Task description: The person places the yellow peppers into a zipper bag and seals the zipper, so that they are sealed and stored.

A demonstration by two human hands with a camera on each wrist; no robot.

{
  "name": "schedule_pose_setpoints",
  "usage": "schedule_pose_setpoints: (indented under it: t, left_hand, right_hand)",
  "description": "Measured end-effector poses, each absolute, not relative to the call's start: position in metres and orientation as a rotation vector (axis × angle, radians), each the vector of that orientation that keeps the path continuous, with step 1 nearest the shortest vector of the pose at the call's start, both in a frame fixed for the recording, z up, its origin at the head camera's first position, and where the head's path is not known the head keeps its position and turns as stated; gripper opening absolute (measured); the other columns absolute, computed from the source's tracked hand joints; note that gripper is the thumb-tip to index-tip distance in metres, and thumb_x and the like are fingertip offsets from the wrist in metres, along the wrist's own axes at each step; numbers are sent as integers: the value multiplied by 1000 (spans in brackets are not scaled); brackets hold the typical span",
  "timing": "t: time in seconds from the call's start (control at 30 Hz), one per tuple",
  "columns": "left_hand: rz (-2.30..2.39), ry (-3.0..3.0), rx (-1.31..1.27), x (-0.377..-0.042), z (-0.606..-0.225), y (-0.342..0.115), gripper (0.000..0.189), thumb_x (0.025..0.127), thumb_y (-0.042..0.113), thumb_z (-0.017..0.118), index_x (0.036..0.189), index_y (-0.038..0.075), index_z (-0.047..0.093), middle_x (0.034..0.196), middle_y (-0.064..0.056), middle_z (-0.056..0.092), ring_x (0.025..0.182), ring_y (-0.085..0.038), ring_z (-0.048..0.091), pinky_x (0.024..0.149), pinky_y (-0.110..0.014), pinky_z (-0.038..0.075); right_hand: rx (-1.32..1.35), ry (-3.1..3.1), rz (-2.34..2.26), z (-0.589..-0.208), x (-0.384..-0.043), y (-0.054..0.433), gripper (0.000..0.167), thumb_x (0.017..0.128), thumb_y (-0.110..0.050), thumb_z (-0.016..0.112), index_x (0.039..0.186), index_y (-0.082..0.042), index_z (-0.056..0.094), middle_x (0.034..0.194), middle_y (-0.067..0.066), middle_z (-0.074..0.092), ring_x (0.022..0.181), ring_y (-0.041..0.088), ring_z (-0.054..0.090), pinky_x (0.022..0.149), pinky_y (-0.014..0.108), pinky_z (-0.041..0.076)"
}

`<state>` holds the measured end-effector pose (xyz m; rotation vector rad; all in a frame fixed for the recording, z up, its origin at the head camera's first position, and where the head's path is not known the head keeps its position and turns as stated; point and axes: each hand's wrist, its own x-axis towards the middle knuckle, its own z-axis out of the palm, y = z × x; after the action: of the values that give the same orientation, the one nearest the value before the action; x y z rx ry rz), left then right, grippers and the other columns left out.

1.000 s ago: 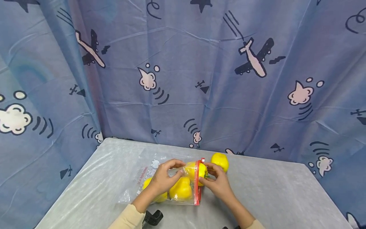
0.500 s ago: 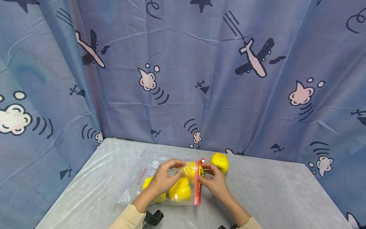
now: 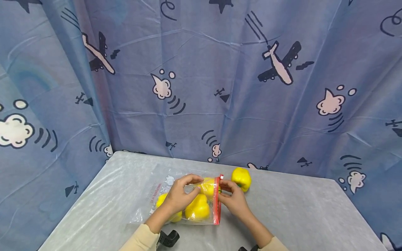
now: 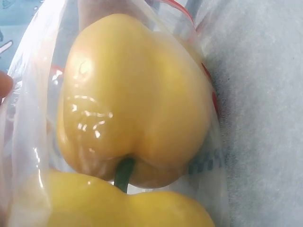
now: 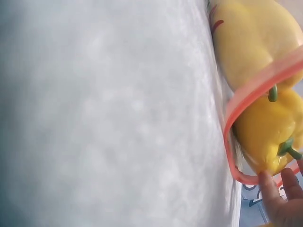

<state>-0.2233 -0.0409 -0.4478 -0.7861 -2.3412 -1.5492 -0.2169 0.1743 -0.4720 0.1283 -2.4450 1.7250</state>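
Note:
A clear zip bag (image 3: 141, 209) with a red-edged mouth lies on its side, mouth facing right. It holds several yellow bell peppers (image 3: 198, 208). My left hand (image 3: 182, 193) grips the bag's upper film near the mouth, thumb and fingers on the plastic. At the mouth, my right hand (image 3: 233, 198) presses the stem end of the uppermost pepper (image 3: 208, 186). In the right wrist view its extended fingertips touch that pepper (image 5: 270, 125) inside the red rim (image 5: 229, 127). The left wrist view shows a pepper (image 4: 137, 94) through the film, green stem toward another pepper (image 4: 123, 205).
One more yellow bell pepper (image 3: 241, 179) sits outside the bag, just beyond my right hand. The table (image 3: 298, 205) has a pale grey cover and a blue patterned curtain (image 3: 194, 87) hangs behind it. A black device (image 3: 169, 238) is at my left wrist.
My right hand has pushed the uppermost pepper leftward through the mouth into the bag. The loose pepper has turned so its stem faces forward. My left hand stays in place.

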Motion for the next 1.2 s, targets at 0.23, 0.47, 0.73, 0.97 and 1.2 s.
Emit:
schedule_pose_setpoints:
  t: [0.23,0.47,0.73,0.97,1.2]
  left_hand:
    - [-1539,-2343,-777,-224,-449,-42,23,87,9,66,109,17,68,108,6,71,101,-12,65,91,-38,53]
    - [-1558,-2357,-772,-224,-449,-41,21,88,11,66,109,16,68,108,6,71,102,-10,65,91,-42,52]
    - [-1540,-2345,-782,-224,-448,-41,23,87,9,67,109,16,68,108,4,71,101,-14,66,92,-37,53]
    - [-1566,-2343,-763,-224,-448,-41,22,87,9,67,108,14,68,107,4,71,100,-16,66,92,-43,51]
    - [-1560,-2344,-773,-223,-448,-41,22,87,9,67,109,13,68,107,4,71,100,-16,66,90,-46,51]
  right_hand:
    - [123,-2503,1631,-472,-218,173,39,78,-4,75,115,-1,64,114,14,65,97,27,63,87,43,57]
    - [142,-2528,1631,-473,-216,173,41,79,-5,75,118,-1,63,117,14,64,98,27,66,82,39,58]
    - [153,-2505,1739,-470,-214,175,40,81,-2,72,120,-2,62,121,15,63,101,28,65,78,33,59]
    - [150,-2532,1636,-460,-210,181,38,81,-5,73,118,-8,64,119,11,65,102,30,65,85,38,58]
    - [112,-2393,1387,-448,-204,193,29,78,-4,73,106,-8,71,104,11,71,90,24,67,68,24,56]
